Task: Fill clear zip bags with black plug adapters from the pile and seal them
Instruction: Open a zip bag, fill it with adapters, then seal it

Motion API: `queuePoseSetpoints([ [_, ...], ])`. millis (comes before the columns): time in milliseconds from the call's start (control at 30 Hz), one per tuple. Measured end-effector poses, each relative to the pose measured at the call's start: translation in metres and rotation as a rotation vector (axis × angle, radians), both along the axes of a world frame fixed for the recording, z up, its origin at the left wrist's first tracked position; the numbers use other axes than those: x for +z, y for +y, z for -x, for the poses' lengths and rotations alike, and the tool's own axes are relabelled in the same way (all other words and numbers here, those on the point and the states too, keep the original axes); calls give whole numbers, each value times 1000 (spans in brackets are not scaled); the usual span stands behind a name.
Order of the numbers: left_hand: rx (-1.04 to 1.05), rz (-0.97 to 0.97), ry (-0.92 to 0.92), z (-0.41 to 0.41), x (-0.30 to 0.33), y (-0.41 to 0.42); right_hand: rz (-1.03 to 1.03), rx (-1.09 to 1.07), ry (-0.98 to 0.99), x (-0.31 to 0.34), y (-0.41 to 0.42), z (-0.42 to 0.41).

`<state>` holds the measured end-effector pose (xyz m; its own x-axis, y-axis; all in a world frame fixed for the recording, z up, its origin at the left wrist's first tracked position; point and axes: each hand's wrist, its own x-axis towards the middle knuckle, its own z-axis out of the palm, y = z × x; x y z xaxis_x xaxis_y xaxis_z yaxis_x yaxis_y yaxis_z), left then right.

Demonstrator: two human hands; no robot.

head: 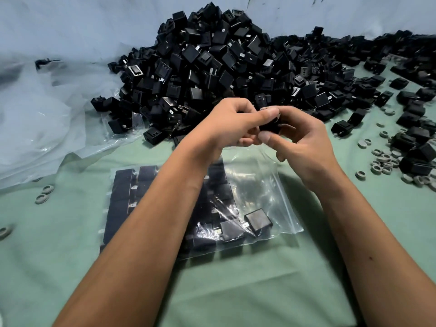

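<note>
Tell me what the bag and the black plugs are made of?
The bag looks like thin clear plastic: it is see-through, shiny and crinkled. The plugs look like hard matte black plastic with small silvery prongs, probably metal.

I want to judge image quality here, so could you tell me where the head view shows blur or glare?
Head view: both hands slightly motion-blurred around the held adapter; glare streaks the zip bag; pile fairly sharp; wide-angle edges bend.

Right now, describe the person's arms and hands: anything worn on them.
Both forearms are bare to the frame's bottom edge: no sleeves show. The left hand and right hand wear no gloves, and no rings, watch or wristband are visible. Nails look short.
</note>
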<state>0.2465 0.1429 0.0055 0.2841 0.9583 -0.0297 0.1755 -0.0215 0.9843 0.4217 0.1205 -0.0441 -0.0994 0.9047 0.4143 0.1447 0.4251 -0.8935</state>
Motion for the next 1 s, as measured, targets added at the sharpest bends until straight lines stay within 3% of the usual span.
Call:
queuePoseSetpoints([
  [200,-68,24,106,-2,1,-1,97,8,112,3,0,-3],
  [333,-23,-176,319,-2,-5,2,281,-127,297,3,4,-8],
  [400,-98,-271,435,-2,-5,2,360,-159,384,4,6,-13],
  [567,-345,-297,715,-3,-3,-7,492,-63,467,4,7,-27],
  [767,-367,-353,670,14,-1,2,570,99,366,5,5,-41],
  [1000,-359,-352,625,31,5,5,558,370,33,6,-2,-43],
])
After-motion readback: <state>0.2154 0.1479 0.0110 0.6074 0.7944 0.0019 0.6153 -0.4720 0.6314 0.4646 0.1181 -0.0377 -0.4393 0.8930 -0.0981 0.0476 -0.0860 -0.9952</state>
